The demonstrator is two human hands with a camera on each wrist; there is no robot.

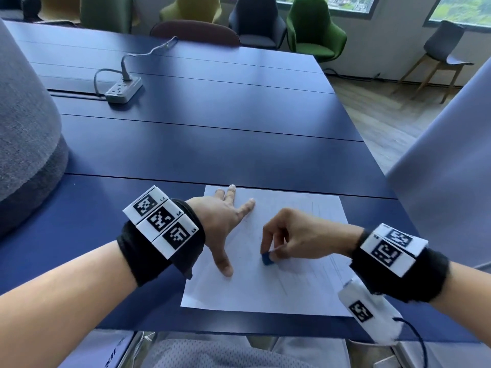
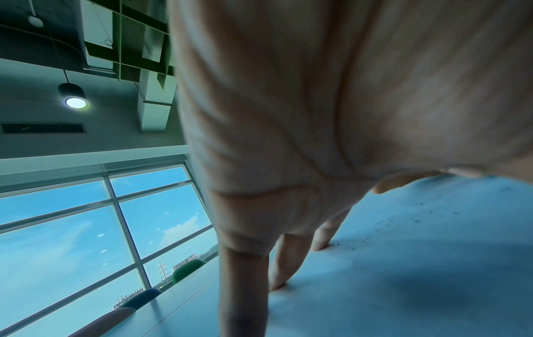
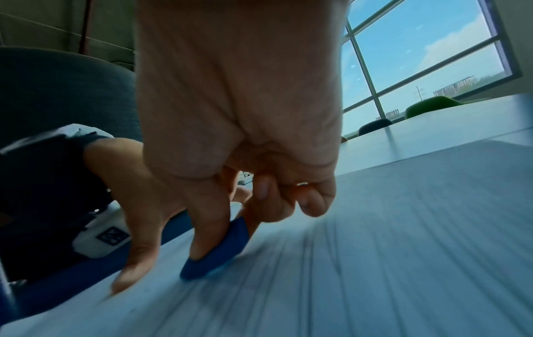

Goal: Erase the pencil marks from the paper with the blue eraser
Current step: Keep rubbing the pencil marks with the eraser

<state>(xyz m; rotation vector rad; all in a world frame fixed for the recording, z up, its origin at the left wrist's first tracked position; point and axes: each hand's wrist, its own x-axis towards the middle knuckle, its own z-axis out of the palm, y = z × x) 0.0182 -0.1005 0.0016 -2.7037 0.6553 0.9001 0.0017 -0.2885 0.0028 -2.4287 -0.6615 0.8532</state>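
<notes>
A white sheet of paper (image 1: 279, 285) with faint pencil lines lies at the near edge of the blue table (image 1: 202, 123). My left hand (image 1: 225, 224) lies flat on the paper's left part, fingers spread and straight, thumb toward me. My right hand (image 1: 273, 251) pinches a small blue eraser (image 1: 266, 258) between thumb and fingers and presses it onto the middle of the paper. In the right wrist view the eraser (image 3: 219, 255) touches the sheet (image 3: 375, 250), which shows streaked pencil lines. In the left wrist view dark crumbs dot the paper (image 2: 418, 250) beside my left fingers (image 2: 288, 262).
A grey power strip (image 1: 123, 88) with its cable lies far back on the table. A grey padded chair back (image 1: 24, 134) stands close at the left and a pale panel (image 1: 449, 176) at the right. Several chairs line the far edge.
</notes>
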